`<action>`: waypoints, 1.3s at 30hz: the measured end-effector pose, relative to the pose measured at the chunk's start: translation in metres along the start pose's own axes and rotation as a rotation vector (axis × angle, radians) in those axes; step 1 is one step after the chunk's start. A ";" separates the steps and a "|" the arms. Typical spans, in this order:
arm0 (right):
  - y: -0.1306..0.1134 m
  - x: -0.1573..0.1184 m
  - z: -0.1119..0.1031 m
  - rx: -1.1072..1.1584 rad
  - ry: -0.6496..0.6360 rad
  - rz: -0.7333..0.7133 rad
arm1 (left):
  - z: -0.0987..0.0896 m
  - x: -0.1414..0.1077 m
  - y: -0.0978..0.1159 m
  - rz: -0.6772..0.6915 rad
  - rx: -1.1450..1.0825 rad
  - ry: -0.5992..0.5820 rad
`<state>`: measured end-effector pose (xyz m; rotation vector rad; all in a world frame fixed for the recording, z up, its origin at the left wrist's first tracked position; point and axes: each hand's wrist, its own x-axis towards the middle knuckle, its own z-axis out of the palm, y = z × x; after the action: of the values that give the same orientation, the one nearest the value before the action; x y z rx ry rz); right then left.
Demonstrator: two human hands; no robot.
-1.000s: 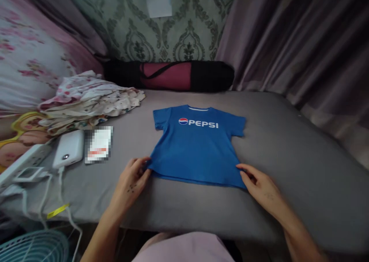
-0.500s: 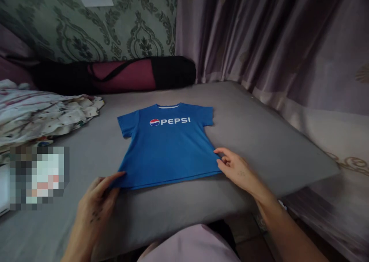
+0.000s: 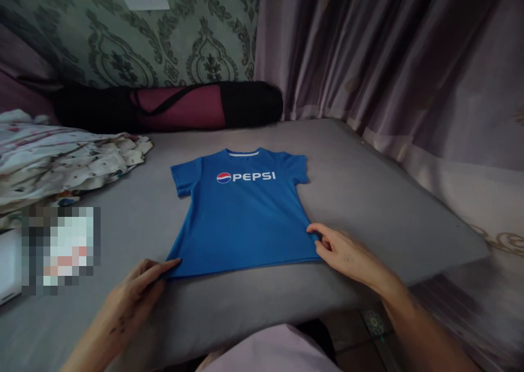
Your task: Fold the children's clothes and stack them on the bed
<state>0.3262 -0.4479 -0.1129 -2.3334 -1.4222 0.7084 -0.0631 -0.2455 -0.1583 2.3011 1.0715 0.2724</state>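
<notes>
T-shirt, one, between two hands

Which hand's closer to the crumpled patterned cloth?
Left. The left hand is at the blue shirt's near left corner, with the cloth beyond it; the right hand is at the near right corner, farther away across the shirt.

T-shirt: solid blue, white PEPSI lettering, round red-white-blue logo. Sheet: plain grey. Wall: green, dark ornate damask. Long bag: black, maroon middle. Curtain: muted purple. Heaped cloth: white and cream, small multicoloured print.
</notes>
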 end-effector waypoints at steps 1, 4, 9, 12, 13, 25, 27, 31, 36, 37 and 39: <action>0.001 -0.001 0.000 -0.022 -0.005 -0.004 | -0.003 -0.001 0.000 -0.009 -0.014 -0.026; 0.004 0.000 -0.005 -0.066 -0.037 -0.017 | -0.012 -0.003 0.001 -0.032 -0.057 -0.111; 0.006 0.034 -0.029 -0.031 -0.078 -0.084 | -0.026 0.014 0.013 -0.041 -0.042 -0.143; 0.010 0.083 -0.043 0.007 0.078 0.007 | -0.030 0.039 0.040 0.089 -0.003 -0.109; 0.012 0.101 -0.045 -0.014 0.127 0.069 | -0.028 0.050 0.052 0.167 0.003 -0.114; 0.023 0.187 -0.029 -0.123 0.335 0.309 | 0.094 0.209 0.189 0.671 0.174 -0.128; 0.020 0.184 -0.025 -0.126 0.389 0.309 | 0.120 0.217 0.195 0.617 0.210 -0.045; 0.014 0.175 -0.017 -0.176 0.441 0.269 | 0.151 0.214 0.193 0.546 0.256 0.057; 0.013 0.169 -0.012 -0.262 0.420 0.232 | 0.156 0.208 0.187 0.556 0.329 0.049; 0.013 0.169 -0.011 -0.277 0.419 0.237 | 0.156 0.208 0.186 0.562 0.341 0.038; 0.013 0.170 -0.010 -0.307 0.420 0.254 | 0.155 0.208 0.186 0.567 0.357 0.020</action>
<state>0.4063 -0.3028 -0.1535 -2.7179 -1.1208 0.0385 0.2549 -0.2489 -0.1874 2.9014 0.4761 0.3426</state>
